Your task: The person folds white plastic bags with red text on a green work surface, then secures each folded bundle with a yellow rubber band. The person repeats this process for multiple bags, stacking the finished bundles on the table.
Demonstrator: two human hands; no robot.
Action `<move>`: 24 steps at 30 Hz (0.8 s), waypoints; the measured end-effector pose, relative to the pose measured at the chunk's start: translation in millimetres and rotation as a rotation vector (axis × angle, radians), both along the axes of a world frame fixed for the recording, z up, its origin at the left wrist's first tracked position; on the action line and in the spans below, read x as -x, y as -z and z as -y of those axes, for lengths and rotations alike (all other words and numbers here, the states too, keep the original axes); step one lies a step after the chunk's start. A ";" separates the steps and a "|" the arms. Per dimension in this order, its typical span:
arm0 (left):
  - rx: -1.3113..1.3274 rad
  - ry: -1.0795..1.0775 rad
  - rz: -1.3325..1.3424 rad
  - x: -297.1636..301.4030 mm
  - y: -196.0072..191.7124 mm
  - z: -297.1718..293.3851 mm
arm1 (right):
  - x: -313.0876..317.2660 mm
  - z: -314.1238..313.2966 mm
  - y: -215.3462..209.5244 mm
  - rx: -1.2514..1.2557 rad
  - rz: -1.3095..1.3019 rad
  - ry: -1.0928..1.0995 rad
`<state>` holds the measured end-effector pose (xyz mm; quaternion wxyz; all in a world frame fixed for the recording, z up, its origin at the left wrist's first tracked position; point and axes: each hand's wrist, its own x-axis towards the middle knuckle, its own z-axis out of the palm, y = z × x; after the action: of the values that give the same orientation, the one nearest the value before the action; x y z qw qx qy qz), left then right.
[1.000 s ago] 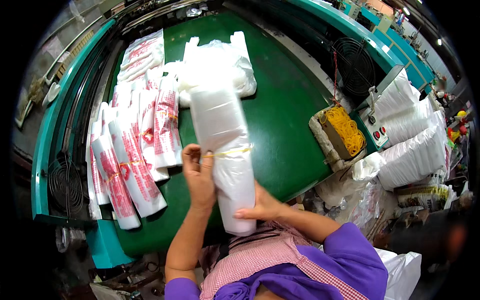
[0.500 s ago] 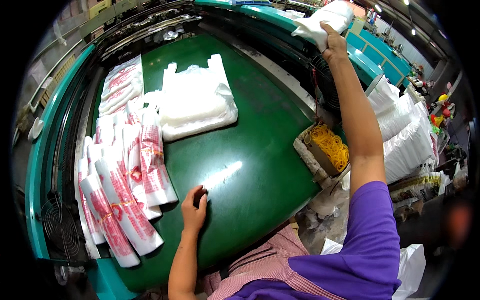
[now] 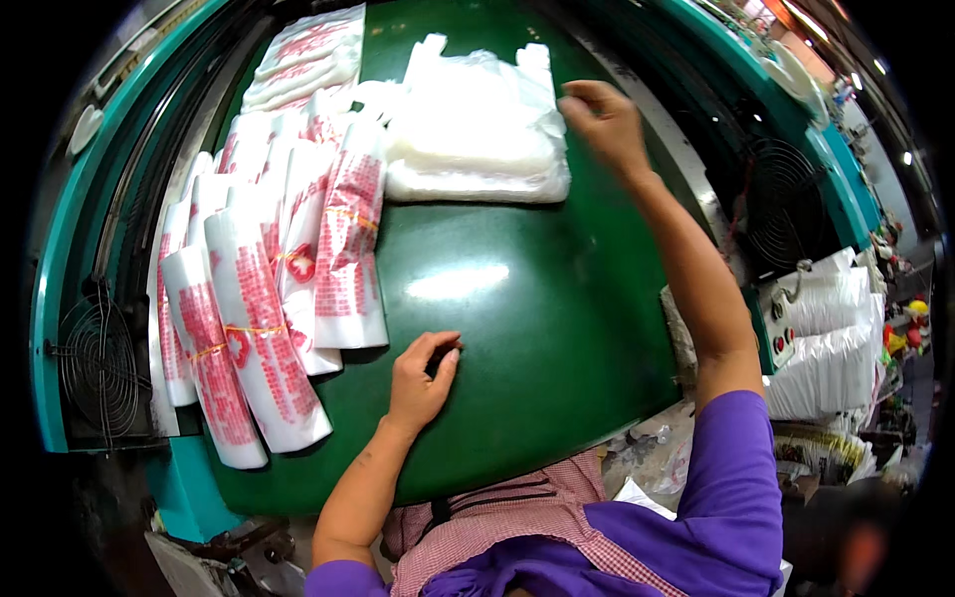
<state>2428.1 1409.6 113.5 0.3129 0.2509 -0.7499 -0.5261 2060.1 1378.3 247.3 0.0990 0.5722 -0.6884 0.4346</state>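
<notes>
Lying flat on the green surface [image 3: 517, 328], at its far end: a stack of clear plastic bags [image 3: 476, 134], milky white, soft-edged, handle loops sticking up at the far corners, front edge showing many thin layers pressed together.

Hovering just at the right edge of that stack: the right hand [image 3: 607, 124], fingers [image 3: 582, 99] loosely curled and pinched toward each other, holding nothing that can be made out; possibly brushing the stack's corner, though the blur makes contact hard to judge.

Resting on the surface well nearer than the stack, toward the body: the left hand [image 3: 420, 373], palm down, fingers [image 3: 443, 348] bent and lightly spread, gripping nothing.

Lying to the left of the stack and overlapping one another in a fan: rolled bundles of white bags with red print [image 3: 279, 289], each banded around the middle with a thin yellow rubber band. Sitting beyond those, left of the stack's far corner: a flat pile of the same red-printed bags [image 3: 308, 55].

Standing off to the right of the stack, past the surface edge: a round fan grille [image 3: 786, 204] and piles of white bags [image 3: 831, 343].
</notes>
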 end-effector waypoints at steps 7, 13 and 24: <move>0.044 0.013 0.003 -0.6 -3.2 1.6 | -56.5 91.1 62.4 -0.788 -0.469 -0.029; 0.037 0.014 0.004 1.8 -5.1 1.8 | -37.6 92.2 79.1 -0.725 -0.499 -0.065; 0.294 0.004 0.130 -3.7 7.0 -6.8 | -127.9 -142.5 30.7 -0.843 -0.218 -0.567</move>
<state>2431.7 1416.4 106.4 0.2959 0.2345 -0.8379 -0.3941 2188.0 1520.8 216.5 -0.1906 0.7685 -0.6071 0.0674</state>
